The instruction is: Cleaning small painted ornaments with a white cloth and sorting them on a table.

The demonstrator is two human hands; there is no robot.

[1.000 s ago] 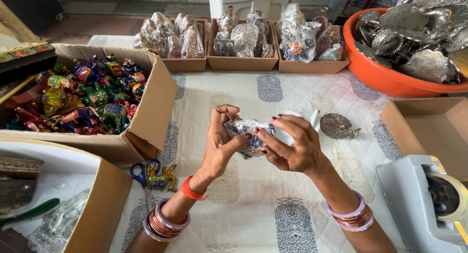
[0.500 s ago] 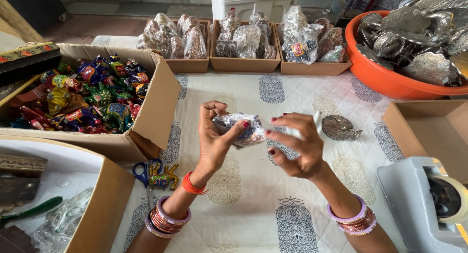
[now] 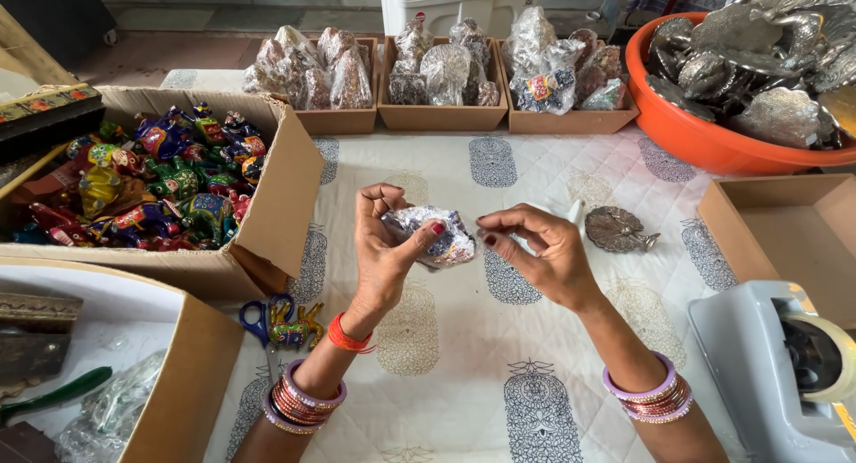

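Observation:
My left hand [image 3: 385, 249] grips a small figure wrapped in clear crinkly plastic [image 3: 435, 235], held above the white printed cloth [image 3: 464, 374]. My right hand [image 3: 544, 253] is just to the right of the packet, thumb and forefinger pinched together near its edge, possibly on a bit of tape or plastic. A small silver peacock-shaped piece [image 3: 621, 229] lies on the cloth just right of my right hand. Bangles circle both wrists.
A cardboard box of painted animal figures [image 3: 169, 182] sits at left, and three trays of wrapped figures [image 3: 441, 79] at the back. An orange tub of silver pieces [image 3: 758, 79] stands back right, an empty box [image 3: 785, 231] and a tape dispenser [image 3: 785, 374] at right. Blue-handled scissors [image 3: 267, 320] lie beside a painted figure.
My hands have drawn slightly apart; the right hand has left the packet and now pinches at its right edge. The left hand has turned the packet in its fingers.

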